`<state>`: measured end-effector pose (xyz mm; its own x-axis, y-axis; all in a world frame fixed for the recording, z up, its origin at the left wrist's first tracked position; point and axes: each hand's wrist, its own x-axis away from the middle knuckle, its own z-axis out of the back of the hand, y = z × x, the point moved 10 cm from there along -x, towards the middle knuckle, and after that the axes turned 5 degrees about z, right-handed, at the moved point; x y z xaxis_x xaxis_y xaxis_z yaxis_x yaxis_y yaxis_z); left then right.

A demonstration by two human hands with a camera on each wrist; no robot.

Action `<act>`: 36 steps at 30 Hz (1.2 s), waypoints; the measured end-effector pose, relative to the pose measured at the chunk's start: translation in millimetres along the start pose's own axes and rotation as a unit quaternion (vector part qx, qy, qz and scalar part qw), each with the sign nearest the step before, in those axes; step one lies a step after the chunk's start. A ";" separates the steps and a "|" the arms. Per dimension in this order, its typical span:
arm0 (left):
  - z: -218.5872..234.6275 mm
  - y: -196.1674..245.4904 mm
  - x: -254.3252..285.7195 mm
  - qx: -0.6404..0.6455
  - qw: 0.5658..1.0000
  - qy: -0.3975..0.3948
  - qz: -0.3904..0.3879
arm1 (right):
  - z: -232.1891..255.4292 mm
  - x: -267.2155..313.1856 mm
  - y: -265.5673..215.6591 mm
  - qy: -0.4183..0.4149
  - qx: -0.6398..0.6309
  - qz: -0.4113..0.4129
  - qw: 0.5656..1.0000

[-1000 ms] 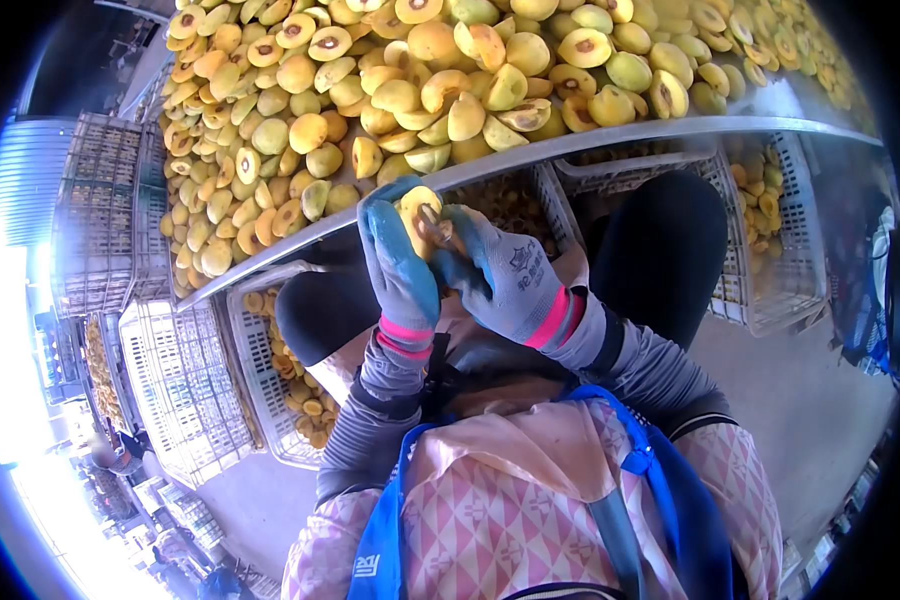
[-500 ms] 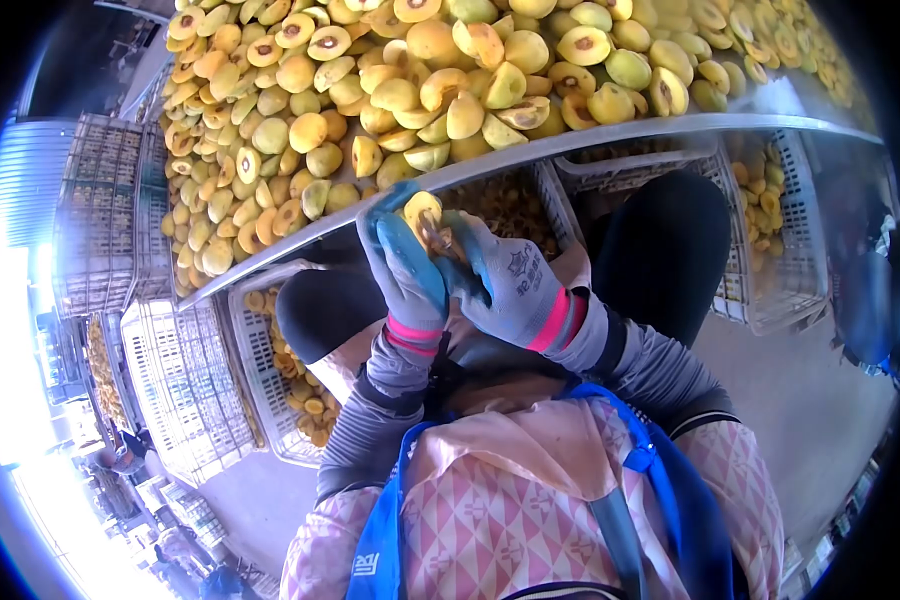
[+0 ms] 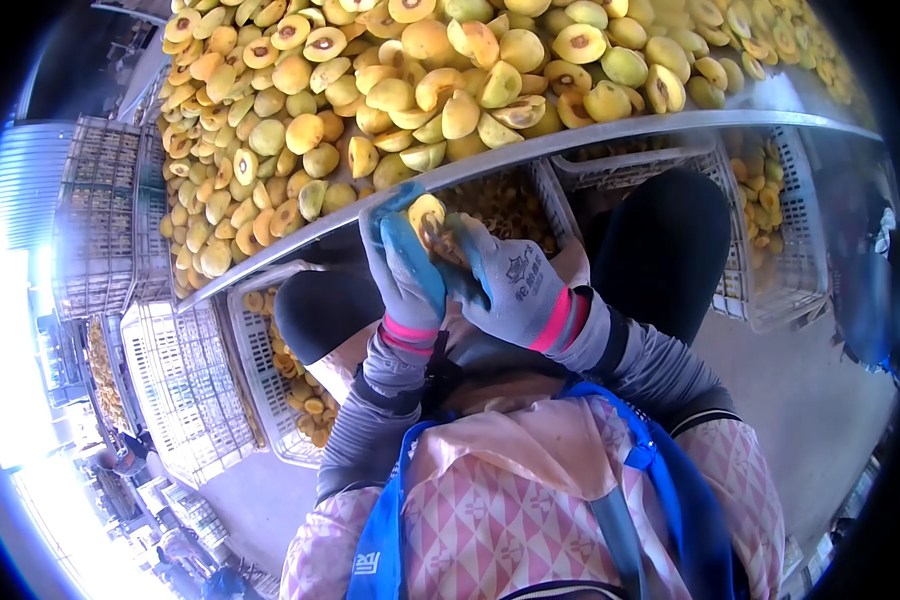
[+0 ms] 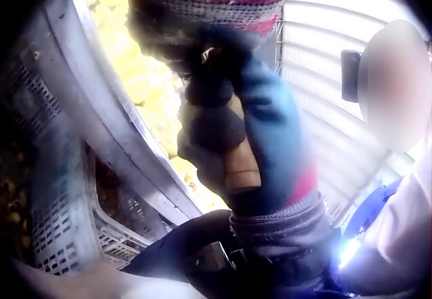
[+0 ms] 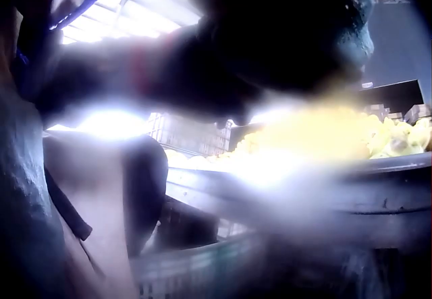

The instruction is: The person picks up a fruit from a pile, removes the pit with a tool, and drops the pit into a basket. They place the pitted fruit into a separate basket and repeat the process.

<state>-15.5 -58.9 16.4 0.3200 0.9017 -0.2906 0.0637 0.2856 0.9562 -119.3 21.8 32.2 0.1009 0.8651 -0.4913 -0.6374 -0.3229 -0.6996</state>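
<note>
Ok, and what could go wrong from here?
The right hand grips a wooden handle close to the left hand, so a slip might jab it. The held fruit could also pop loose. Fruit pieces heaped by the metal rim may roll off.

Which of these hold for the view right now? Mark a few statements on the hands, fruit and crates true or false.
1. The left hand holds a piece of fruit. True.
2. Both hands are bare. False: both wear gloves.
3. The right hand grips a wooden handle. True; the left wrist view shows it.
4. The large heap lies on the floor. False: it is on a metal-edged table.
5. The crate by the left knee holds fruit. True.
6. The cuffs are green. False: they have pink bands.
</note>
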 end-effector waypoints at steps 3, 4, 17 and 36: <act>-2.7 5.0 -2.4 0.011 1.000 -0.014 0.006 | 8.4 -3.2 -3.3 0.050 -0.051 0.023 0.997; -4.5 9.8 -1.4 -0.089 0.995 -0.016 -0.030 | 4.8 -4.9 -1.6 0.052 -0.051 0.025 0.997; 4.9 -25.2 4.6 0.186 0.949 0.103 0.232 | 10.5 0.6 -7.1 0.049 0.008 0.052 0.997; -9.3 5.3 -6.7 -0.282 0.957 -0.057 -0.046 | -0.5 2.1 -3.7 -0.006 0.084 0.051 0.995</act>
<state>-26.0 -60.4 23.2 0.4407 0.8325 -0.3359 -0.4140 0.5205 0.7468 -116.4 24.6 33.5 0.0206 0.8366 -0.5474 -0.7628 -0.3407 -0.5496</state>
